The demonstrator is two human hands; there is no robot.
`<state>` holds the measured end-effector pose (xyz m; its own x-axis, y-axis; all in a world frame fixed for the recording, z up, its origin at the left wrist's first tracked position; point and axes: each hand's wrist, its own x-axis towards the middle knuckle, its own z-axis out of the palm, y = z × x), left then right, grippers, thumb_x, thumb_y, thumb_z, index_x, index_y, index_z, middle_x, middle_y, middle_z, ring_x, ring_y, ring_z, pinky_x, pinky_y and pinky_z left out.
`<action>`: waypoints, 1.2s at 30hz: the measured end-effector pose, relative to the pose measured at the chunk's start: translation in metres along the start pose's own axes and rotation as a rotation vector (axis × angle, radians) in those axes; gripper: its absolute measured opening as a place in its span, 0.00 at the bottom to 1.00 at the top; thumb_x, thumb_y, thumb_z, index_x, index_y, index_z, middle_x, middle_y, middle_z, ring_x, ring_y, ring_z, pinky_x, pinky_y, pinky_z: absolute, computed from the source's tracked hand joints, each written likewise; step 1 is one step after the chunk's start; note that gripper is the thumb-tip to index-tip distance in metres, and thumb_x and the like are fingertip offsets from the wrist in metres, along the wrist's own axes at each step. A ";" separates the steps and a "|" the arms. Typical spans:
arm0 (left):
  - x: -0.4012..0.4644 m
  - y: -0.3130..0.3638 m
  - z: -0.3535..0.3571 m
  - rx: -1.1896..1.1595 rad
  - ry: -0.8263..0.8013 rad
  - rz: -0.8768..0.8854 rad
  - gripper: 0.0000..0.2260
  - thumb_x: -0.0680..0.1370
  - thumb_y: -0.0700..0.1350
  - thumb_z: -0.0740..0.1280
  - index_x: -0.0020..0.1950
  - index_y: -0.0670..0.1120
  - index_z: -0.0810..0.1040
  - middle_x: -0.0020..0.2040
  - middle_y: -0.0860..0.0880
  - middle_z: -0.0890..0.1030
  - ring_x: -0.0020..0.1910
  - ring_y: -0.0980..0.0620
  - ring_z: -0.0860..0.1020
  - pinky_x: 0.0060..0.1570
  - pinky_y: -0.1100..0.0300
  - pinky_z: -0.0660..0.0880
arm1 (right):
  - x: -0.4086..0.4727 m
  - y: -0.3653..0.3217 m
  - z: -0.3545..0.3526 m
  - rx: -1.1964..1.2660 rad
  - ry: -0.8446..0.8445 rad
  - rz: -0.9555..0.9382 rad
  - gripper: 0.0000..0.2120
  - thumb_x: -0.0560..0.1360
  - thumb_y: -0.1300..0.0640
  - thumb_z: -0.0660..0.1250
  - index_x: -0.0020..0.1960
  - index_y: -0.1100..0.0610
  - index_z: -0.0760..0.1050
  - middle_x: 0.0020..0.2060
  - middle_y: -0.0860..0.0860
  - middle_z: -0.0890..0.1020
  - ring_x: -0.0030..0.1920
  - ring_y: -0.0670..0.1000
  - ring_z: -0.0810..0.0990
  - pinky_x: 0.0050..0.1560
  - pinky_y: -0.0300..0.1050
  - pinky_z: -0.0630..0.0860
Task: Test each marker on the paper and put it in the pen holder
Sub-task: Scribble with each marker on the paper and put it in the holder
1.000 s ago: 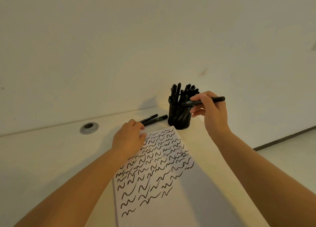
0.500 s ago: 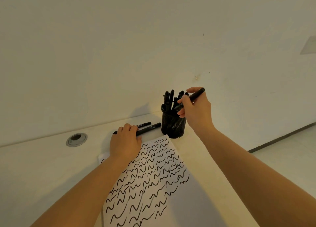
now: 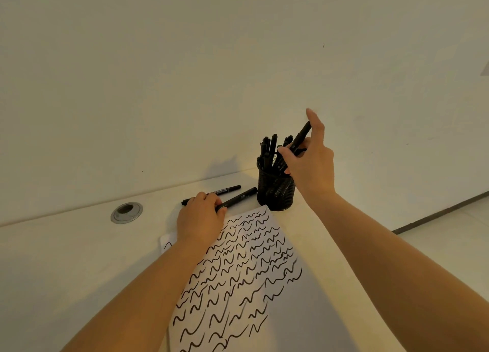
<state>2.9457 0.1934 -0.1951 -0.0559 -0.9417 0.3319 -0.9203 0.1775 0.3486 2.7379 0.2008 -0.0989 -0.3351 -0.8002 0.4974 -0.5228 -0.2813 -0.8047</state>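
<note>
A round metal grommet [image 3: 126,212] sits in the white table [image 3: 66,259] near its far edge, by the wall. To its right, the left hand [image 3: 200,220] rests at the far corner of the paper [image 3: 246,277], its fingers [image 3: 211,199] curled round the near one of two loose markers [image 3: 235,198] lying along the far edge; the second marker [image 3: 225,191] lies just behind it. Rows of black squiggles cover the sheet. At the paper's far right corner stands the black mesh pen holder [image 3: 276,192], packed with upright markers. Above its rim, the right hand [image 3: 311,163] pinches a tilted black marker [image 3: 300,137], lower end down among the others, forefinger raised.
</note>
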 end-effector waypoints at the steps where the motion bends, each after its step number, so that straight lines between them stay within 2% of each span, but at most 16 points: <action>1: 0.000 0.000 0.000 -0.010 -0.001 -0.004 0.10 0.77 0.52 0.61 0.54 0.50 0.75 0.51 0.51 0.76 0.50 0.51 0.74 0.44 0.57 0.72 | 0.000 0.000 0.001 -0.021 0.000 -0.006 0.33 0.72 0.55 0.70 0.67 0.37 0.54 0.36 0.48 0.79 0.33 0.52 0.81 0.38 0.54 0.81; 4: -0.001 -0.002 0.001 -0.037 0.004 -0.015 0.10 0.77 0.52 0.62 0.53 0.50 0.75 0.51 0.51 0.76 0.48 0.52 0.75 0.43 0.57 0.72 | -0.002 0.001 0.003 -0.229 0.024 -0.096 0.24 0.74 0.51 0.66 0.65 0.44 0.59 0.38 0.50 0.81 0.36 0.54 0.80 0.39 0.53 0.79; 8: -0.003 -0.003 0.002 -0.043 0.022 -0.018 0.10 0.78 0.52 0.60 0.54 0.49 0.74 0.51 0.50 0.75 0.46 0.51 0.74 0.42 0.58 0.71 | -0.007 0.004 0.006 -0.416 0.034 -0.192 0.18 0.76 0.49 0.63 0.64 0.48 0.63 0.40 0.52 0.82 0.36 0.58 0.80 0.38 0.49 0.76; 12: -0.003 -0.002 0.000 -0.049 0.056 -0.028 0.10 0.79 0.50 0.57 0.55 0.46 0.72 0.50 0.50 0.73 0.41 0.51 0.73 0.36 0.59 0.68 | -0.011 0.005 0.008 -0.465 0.023 -0.240 0.17 0.76 0.50 0.63 0.63 0.49 0.65 0.41 0.52 0.83 0.36 0.59 0.80 0.36 0.47 0.73; 15: -0.002 0.000 -0.003 -0.127 0.059 -0.076 0.08 0.80 0.49 0.55 0.52 0.46 0.69 0.42 0.51 0.73 0.35 0.53 0.71 0.30 0.60 0.64 | -0.015 0.006 0.010 -0.520 -0.021 -0.250 0.16 0.76 0.50 0.62 0.63 0.48 0.65 0.41 0.50 0.82 0.35 0.58 0.80 0.34 0.45 0.70; 19: -0.002 -0.001 -0.011 -0.344 0.082 -0.169 0.07 0.80 0.48 0.54 0.51 0.45 0.68 0.40 0.48 0.76 0.36 0.49 0.74 0.33 0.56 0.68 | -0.018 0.009 0.010 -0.641 -0.098 -0.265 0.14 0.78 0.51 0.58 0.63 0.50 0.68 0.50 0.50 0.80 0.40 0.58 0.80 0.35 0.44 0.67; 21: -0.002 -0.002 -0.017 -0.422 0.118 -0.208 0.07 0.80 0.47 0.54 0.52 0.45 0.68 0.41 0.47 0.77 0.36 0.49 0.74 0.32 0.57 0.67 | -0.017 0.009 0.007 -0.696 -0.147 -0.271 0.15 0.79 0.51 0.56 0.64 0.50 0.68 0.53 0.50 0.78 0.41 0.58 0.79 0.36 0.44 0.66; 26: -0.009 0.005 -0.045 -0.425 0.196 -0.169 0.08 0.81 0.47 0.53 0.52 0.45 0.67 0.34 0.53 0.72 0.31 0.53 0.71 0.28 0.58 0.63 | -0.019 -0.004 -0.001 -0.707 -0.177 -0.208 0.19 0.78 0.53 0.58 0.68 0.51 0.66 0.60 0.52 0.73 0.43 0.59 0.79 0.37 0.45 0.70; 28: -0.018 0.012 -0.055 -0.446 0.206 -0.124 0.08 0.81 0.47 0.52 0.52 0.45 0.66 0.32 0.54 0.70 0.29 0.55 0.69 0.27 0.58 0.62 | -0.026 -0.016 -0.003 -0.652 -0.082 -0.183 0.18 0.76 0.53 0.59 0.66 0.52 0.67 0.60 0.51 0.72 0.40 0.58 0.78 0.36 0.44 0.68; 30: -0.029 0.022 -0.066 -0.506 0.216 -0.084 0.08 0.81 0.47 0.52 0.52 0.44 0.67 0.31 0.54 0.70 0.28 0.55 0.68 0.27 0.58 0.62 | -0.037 -0.030 -0.004 -0.480 -0.022 -0.182 0.15 0.75 0.53 0.61 0.62 0.52 0.71 0.54 0.49 0.75 0.38 0.53 0.77 0.35 0.43 0.67; 31: -0.036 0.027 -0.072 -0.540 0.217 -0.060 0.09 0.81 0.48 0.52 0.52 0.45 0.67 0.30 0.53 0.70 0.27 0.55 0.67 0.27 0.59 0.62 | -0.044 -0.038 -0.005 -0.341 -0.062 -0.158 0.13 0.75 0.52 0.62 0.59 0.50 0.73 0.48 0.47 0.77 0.37 0.50 0.76 0.35 0.43 0.69; 34: -0.061 0.043 -0.086 -0.588 0.189 0.067 0.07 0.80 0.48 0.53 0.50 0.47 0.68 0.27 0.54 0.68 0.22 0.57 0.66 0.22 0.66 0.62 | -0.071 -0.056 -0.008 0.080 -0.389 0.016 0.07 0.74 0.45 0.62 0.49 0.46 0.75 0.36 0.47 0.79 0.30 0.41 0.74 0.36 0.41 0.72; 36: -0.080 0.051 -0.092 -0.567 0.136 0.165 0.06 0.79 0.49 0.53 0.48 0.49 0.67 0.26 0.54 0.67 0.21 0.58 0.67 0.21 0.66 0.62 | -0.090 -0.061 -0.012 0.287 -0.496 0.119 0.10 0.73 0.43 0.62 0.41 0.48 0.76 0.29 0.48 0.79 0.24 0.42 0.71 0.31 0.40 0.69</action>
<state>2.9393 0.3038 -0.1228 -0.0959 -0.8507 0.5168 -0.5520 0.4775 0.6836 2.7903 0.2964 -0.0912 0.0646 -0.9680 0.2423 -0.2475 -0.2508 -0.9359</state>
